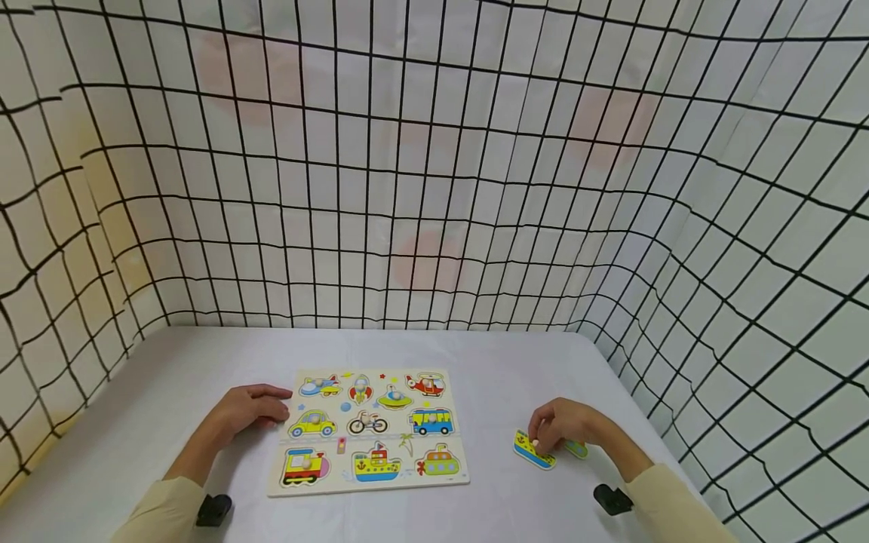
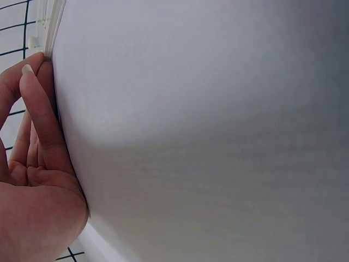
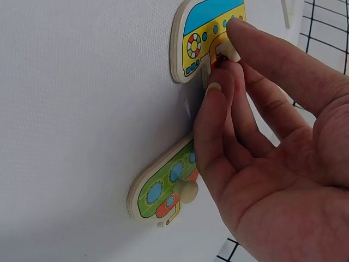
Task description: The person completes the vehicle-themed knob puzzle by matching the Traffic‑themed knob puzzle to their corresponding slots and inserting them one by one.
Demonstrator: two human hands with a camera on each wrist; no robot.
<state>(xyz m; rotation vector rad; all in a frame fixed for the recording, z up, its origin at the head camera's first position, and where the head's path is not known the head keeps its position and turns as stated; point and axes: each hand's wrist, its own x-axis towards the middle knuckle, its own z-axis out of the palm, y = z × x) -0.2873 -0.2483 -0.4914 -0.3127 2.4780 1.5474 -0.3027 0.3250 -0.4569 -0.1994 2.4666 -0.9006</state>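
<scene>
My right hand [image 1: 560,424] pinches the small wooden knob [image 3: 230,50] of a ship puzzle piece [image 1: 532,451] between thumb and fingers. Blue and yellow with a lifebuoy, the ship piece [image 3: 197,43] is close over the white tabletop. Just beside it, partly behind the hand, a green submarine puzzle piece [image 3: 163,183] lies on the cloth with its knob up. My left hand [image 1: 247,407] rests on the table at the left side of a wooden puzzle board [image 1: 339,469], fingertips right at its edge. The left wrist view shows those fingers [image 2: 43,112] loosely bent.
Pictures of vehicles cover the board, among them a red helicopter [image 1: 426,385], a blue bus [image 1: 431,421] and a train [image 1: 302,467]. White cloth [image 1: 509,377] covers the table. Black grid netting [image 1: 380,188] over white sheeting rises behind and on both sides.
</scene>
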